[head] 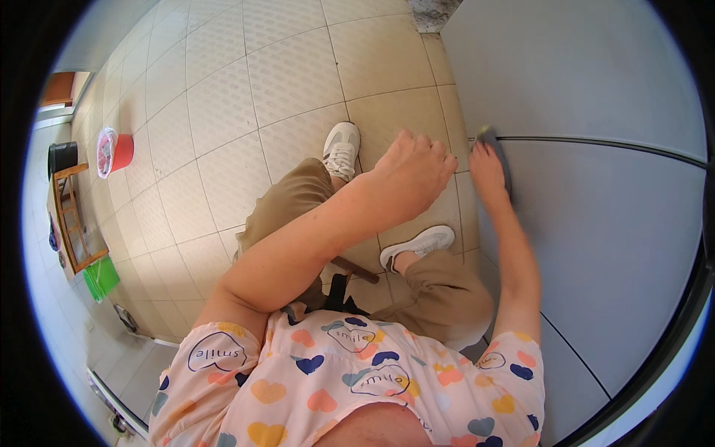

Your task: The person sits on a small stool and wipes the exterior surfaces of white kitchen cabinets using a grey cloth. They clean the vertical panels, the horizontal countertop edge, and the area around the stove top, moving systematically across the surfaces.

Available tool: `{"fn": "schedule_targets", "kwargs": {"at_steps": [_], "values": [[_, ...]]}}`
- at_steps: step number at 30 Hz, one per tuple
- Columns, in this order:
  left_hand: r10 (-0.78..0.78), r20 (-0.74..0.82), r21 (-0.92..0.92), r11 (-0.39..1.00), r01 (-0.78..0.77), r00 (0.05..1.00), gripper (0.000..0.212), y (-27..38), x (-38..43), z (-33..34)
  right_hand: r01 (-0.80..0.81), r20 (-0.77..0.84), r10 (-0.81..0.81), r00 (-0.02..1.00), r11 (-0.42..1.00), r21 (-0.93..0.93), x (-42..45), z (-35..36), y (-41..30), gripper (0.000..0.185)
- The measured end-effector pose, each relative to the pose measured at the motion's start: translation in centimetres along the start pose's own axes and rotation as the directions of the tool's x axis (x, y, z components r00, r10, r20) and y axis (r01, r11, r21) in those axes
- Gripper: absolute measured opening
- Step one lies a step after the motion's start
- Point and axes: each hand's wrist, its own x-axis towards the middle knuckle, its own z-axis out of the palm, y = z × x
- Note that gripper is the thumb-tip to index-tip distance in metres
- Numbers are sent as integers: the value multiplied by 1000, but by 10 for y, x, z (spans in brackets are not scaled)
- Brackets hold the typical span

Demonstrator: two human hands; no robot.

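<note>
My right hand [487, 167] presses a dark grey cloth [505, 167] against the smooth grey front [603, 223] of a tall cabinet or appliance, at the left end of a dark seam between two panels. The hand and cloth are slightly blurred. My left hand [416, 173] is held in the air to the left of it, above the tiled floor. Its fingers are curled in a loose fist, knuckles up; the palm is hidden and no object shows in it.
Both shoes [342, 148] stand on beige floor tiles [296, 72]. A wooden leg [356, 269] shows between my knees. At the far left are a red bin [123, 152] with a plastic liner, a black bucket [62, 158], a wooden frame [67, 218] and a green bin [101, 277].
</note>
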Motion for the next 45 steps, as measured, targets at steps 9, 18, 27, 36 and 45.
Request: {"fn": "schedule_targets", "kwargs": {"at_steps": [9,18,27,36,45], "values": [[86,16,79,993,-87,996,22,10,-5,8,150,448,-232,863,966,211,-147,94,-89,23],[47,88,60,997,-52,995,24,10,-3,8,-58,-307,89,948,992,110,48,-2,9,24],[51,123,84,995,-61,991,23,8,3,2,70,221,-132,966,960,270,-96,120,-98,23],[103,5,-36,994,-103,995,22,30,11,28,99,275,-186,943,948,302,-298,95,-110,27],[145,129,-104,986,-132,981,27,55,53,25,-327,-119,360,925,917,228,-284,-168,17,38]]}}
